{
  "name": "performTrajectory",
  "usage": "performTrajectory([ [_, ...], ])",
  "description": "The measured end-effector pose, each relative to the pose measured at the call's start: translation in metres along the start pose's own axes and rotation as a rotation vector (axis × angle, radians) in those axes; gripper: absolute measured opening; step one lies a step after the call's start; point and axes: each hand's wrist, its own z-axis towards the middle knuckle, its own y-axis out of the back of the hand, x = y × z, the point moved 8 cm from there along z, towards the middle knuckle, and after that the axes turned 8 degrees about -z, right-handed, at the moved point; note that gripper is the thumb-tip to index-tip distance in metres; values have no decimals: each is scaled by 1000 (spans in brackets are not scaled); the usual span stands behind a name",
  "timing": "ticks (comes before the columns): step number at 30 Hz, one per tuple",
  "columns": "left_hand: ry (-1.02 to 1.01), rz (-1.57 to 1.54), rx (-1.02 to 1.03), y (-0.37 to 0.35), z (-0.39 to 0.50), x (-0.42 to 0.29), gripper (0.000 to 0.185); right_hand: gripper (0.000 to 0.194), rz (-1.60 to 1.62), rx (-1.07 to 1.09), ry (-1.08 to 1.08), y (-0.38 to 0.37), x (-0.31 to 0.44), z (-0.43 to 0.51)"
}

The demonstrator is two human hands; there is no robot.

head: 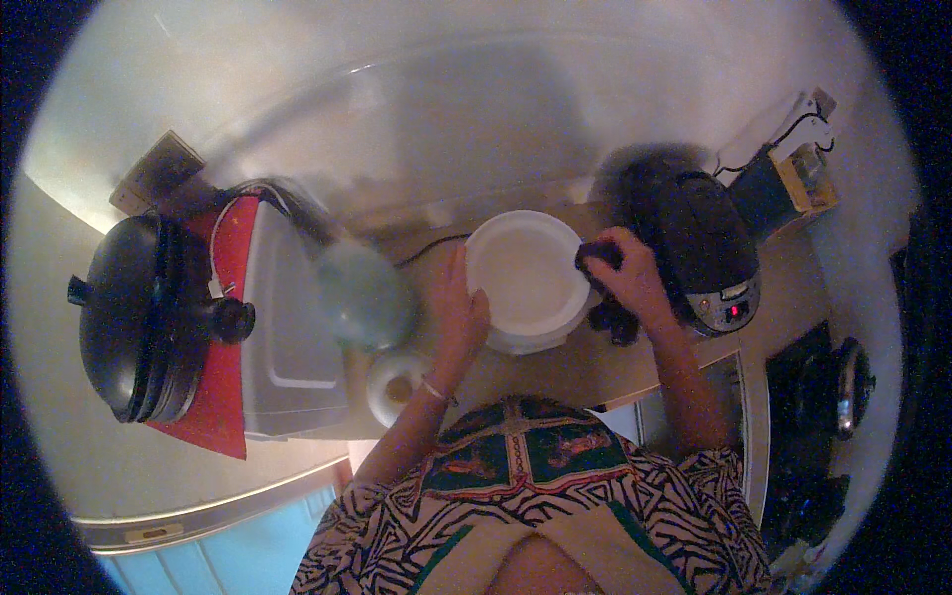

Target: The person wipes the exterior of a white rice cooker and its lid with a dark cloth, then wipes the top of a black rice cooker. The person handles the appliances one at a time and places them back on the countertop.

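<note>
A round white bowl [524, 275] stands on the counter in front of me, with pale contents or a pale bottom. My left hand [455, 312] lies along its left side, thumb at the rim. On the right, my right hand [625, 271] has its fingers closed on a small dark object [595, 256] that meets the bowl's right rim; blur hides what it is. Just below that hand, more dark lumps [616, 321] lie on the counter. A pale green rounded vessel [364, 294], blurred, is left of my left hand. Nearer me sits a white dish [381, 379] with a brownish middle.
To the right stands a black rice cooker [699, 230] with a lit red display, beside a box [807, 182] and cables. At left, a white box-shaped appliance [294, 335] carries a red mat [223, 416] and a black lidded pan [123, 320]. A wall rises behind.
</note>
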Motion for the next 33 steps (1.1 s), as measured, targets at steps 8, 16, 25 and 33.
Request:
performTrajectory([
  [8,7,37,14,10,51,-2,58,39,-156,93,76,-21,8,4],
  [16,242,29,265,-20,54,24,55,40,-380,41,108,-29,10,32],
  [25,188,24,234,-21,52,24,57,28,-671,247,382,-80,46,89],
  [33,292,50,237,-19,51,19,58,30,-654,341,684,-129,105,79],
])
